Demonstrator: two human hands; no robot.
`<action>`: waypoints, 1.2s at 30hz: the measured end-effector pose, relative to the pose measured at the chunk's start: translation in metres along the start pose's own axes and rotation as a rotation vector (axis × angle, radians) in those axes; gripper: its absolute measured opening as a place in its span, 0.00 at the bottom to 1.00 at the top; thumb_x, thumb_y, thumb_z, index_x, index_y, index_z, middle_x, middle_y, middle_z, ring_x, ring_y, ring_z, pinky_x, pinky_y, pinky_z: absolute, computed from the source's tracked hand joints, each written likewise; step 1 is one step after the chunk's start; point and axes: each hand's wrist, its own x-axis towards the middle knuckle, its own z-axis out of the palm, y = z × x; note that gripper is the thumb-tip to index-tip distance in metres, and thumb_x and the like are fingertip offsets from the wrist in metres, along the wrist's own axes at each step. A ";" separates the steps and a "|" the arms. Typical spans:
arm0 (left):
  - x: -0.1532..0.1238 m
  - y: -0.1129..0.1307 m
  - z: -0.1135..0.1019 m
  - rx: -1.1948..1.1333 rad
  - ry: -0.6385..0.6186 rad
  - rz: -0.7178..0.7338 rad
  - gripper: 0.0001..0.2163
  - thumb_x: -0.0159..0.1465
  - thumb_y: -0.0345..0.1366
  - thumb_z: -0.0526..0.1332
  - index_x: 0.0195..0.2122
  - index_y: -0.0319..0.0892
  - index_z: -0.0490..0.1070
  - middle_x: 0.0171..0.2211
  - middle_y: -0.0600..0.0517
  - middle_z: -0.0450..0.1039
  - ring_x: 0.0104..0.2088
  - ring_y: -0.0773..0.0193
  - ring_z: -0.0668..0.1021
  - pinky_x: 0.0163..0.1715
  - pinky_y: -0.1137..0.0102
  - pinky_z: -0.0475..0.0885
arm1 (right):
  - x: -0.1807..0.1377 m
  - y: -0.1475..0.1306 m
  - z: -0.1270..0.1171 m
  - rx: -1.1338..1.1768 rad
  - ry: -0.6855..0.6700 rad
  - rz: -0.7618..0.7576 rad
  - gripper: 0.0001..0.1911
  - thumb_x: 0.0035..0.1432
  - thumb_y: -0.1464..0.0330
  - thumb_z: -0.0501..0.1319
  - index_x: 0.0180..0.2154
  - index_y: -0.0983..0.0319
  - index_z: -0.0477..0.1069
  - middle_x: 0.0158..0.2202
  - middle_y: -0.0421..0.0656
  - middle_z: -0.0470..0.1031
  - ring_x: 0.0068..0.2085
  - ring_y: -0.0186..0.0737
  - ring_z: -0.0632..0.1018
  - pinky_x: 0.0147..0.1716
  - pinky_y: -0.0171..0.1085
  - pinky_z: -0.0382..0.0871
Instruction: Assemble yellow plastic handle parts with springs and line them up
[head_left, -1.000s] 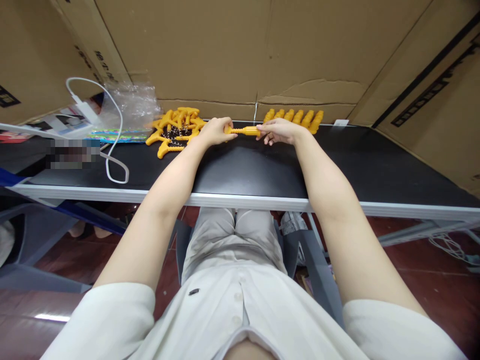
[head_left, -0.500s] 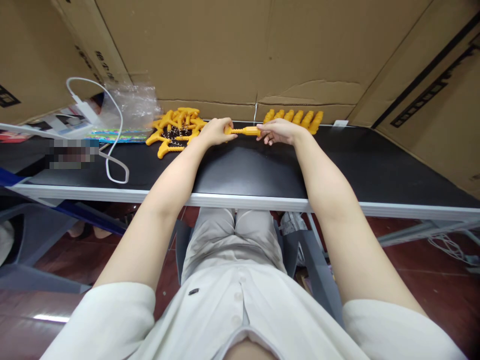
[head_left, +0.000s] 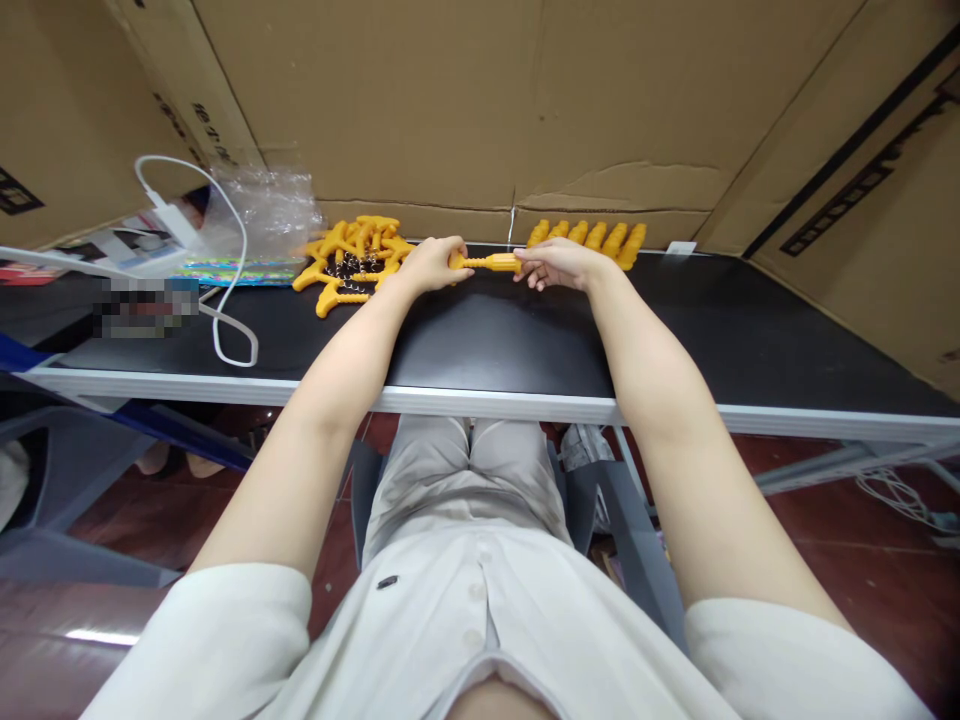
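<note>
Left hand (head_left: 435, 263) pinches one end of a ridged yellow piece (head_left: 501, 262), right hand (head_left: 556, 262) the other, just right of the yellow pile (head_left: 339, 238). Best kept in line, lightly held, unbent. Yellow row (head_left: 596, 236) farther right of pile.

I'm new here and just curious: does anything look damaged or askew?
Yes: the cardboard wall has a wavy crease above the row of yellow pieces. It looks odd because the surrounding surface is mostly flat.
</note>
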 end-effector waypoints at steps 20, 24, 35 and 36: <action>0.002 -0.005 0.003 -0.053 0.014 0.012 0.22 0.66 0.40 0.70 0.61 0.45 0.78 0.48 0.46 0.83 0.53 0.48 0.82 0.59 0.60 0.73 | 0.003 0.002 0.005 0.193 0.028 -0.065 0.06 0.73 0.69 0.70 0.44 0.64 0.75 0.31 0.45 0.85 0.29 0.35 0.84 0.37 0.32 0.83; 0.001 -0.003 0.003 -0.041 0.014 0.003 0.22 0.67 0.41 0.70 0.62 0.44 0.77 0.48 0.45 0.83 0.54 0.47 0.82 0.59 0.60 0.73 | 0.003 0.002 0.005 0.196 0.028 -0.056 0.05 0.76 0.70 0.65 0.43 0.65 0.76 0.31 0.46 0.84 0.29 0.35 0.83 0.35 0.31 0.81; 0.002 -0.004 0.004 -0.053 0.015 0.017 0.22 0.67 0.41 0.70 0.62 0.45 0.77 0.48 0.45 0.83 0.54 0.48 0.82 0.58 0.60 0.74 | 0.008 0.005 0.005 0.205 0.031 -0.066 0.10 0.73 0.64 0.70 0.42 0.63 0.73 0.32 0.44 0.83 0.31 0.35 0.84 0.42 0.34 0.84; 0.001 -0.004 0.004 -0.055 0.015 0.022 0.23 0.67 0.40 0.70 0.63 0.45 0.76 0.48 0.45 0.83 0.54 0.47 0.82 0.59 0.60 0.74 | 0.008 0.005 0.006 0.231 0.037 -0.082 0.09 0.73 0.66 0.70 0.42 0.63 0.73 0.32 0.44 0.83 0.32 0.34 0.84 0.43 0.34 0.83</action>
